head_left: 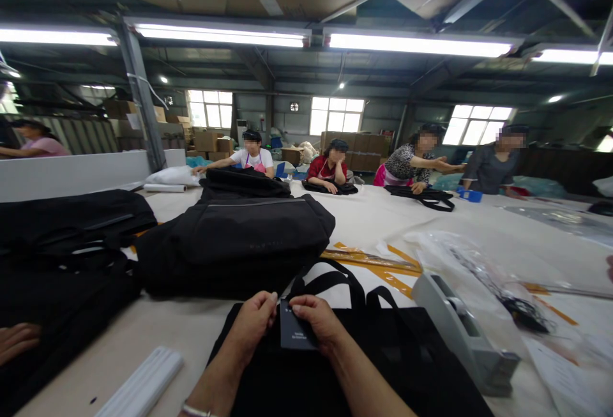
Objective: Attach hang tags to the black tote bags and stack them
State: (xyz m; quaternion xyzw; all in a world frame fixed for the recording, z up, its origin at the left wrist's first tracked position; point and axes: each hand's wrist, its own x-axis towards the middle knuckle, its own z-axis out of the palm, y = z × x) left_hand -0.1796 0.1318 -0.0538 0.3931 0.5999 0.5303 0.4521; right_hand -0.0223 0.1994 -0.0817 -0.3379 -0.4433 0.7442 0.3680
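Note:
A dark grey hang tag (pixel 295 334) with small pale print is pinched between the thumb and fingers of my right hand (pixel 316 321). Right beside the tag's upper left corner, my left hand (pixel 256 321) is closed in a pinch; what lies between its fingertips is too small to make out. Both hands are above a flat black bag (pixel 383 353) on the table. The bag's black straps (pixel 335 280) loop up behind my hands.
Stuffed black bags (pixel 234 238) are piled behind and to the left. A grey tape dispenser (pixel 467 334) stands right, near clear plastic and black cords (pixel 524 311). A white bundle (pixel 141 382) lies front left, near another person's hand (pixel 19 342). Several people sit or stand across the table (pixel 378 212).

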